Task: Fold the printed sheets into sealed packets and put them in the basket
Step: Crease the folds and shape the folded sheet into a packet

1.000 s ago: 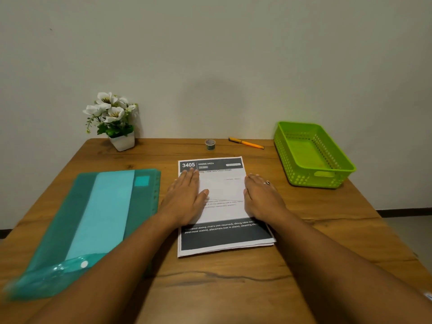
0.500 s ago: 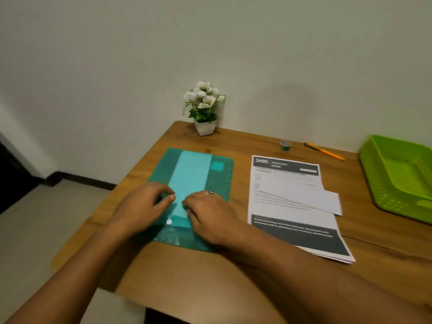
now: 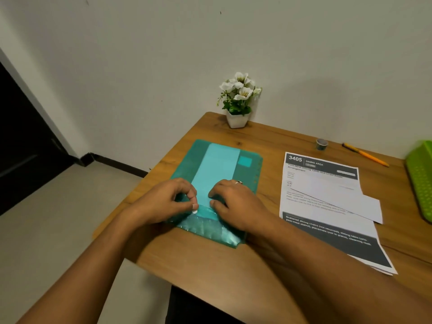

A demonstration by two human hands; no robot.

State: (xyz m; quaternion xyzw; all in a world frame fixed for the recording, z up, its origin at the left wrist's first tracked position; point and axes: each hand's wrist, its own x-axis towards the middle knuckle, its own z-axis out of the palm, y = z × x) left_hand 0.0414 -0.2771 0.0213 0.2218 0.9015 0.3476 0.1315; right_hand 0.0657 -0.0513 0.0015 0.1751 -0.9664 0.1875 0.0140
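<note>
Table [image 3: 198, 260]: wooden, against the wall.

Teal folder [image 3: 217, 164]: flat on the table's left part, flap end toward the person.

Printed sheets [image 3: 315, 181]: stack to the right of the folder, well apart from it and untouched. One white sheet [image 3: 367, 204] lies skewed across the stack, overhanging its right edge.

Basket [image 3: 420, 174]: green, at the far right, mostly cut off by the frame. Its contents cannot be told.

Change: a second ago both palms lay flat on the stack. Both have since crossed to the folder, and the view has swung left with them.

Left hand [image 3: 163, 202]: fingers curled, thumb and fingertips pinching the folder flap at its white snap [image 3: 194, 212].

Right hand [image 3: 236, 204]: just beside the left, not touching it, fingers curled on the same flap edge and apparently pinching it (the thumb tip is partly hidden).

Reading: folding is paused with no packet sealed. The hands look set to open the folder, likely for more sheets or sealing material.

Small items at the back, all idle: flower pot [image 3: 236, 119], pen [image 3: 364, 155], small roll [image 3: 322, 144].
</note>
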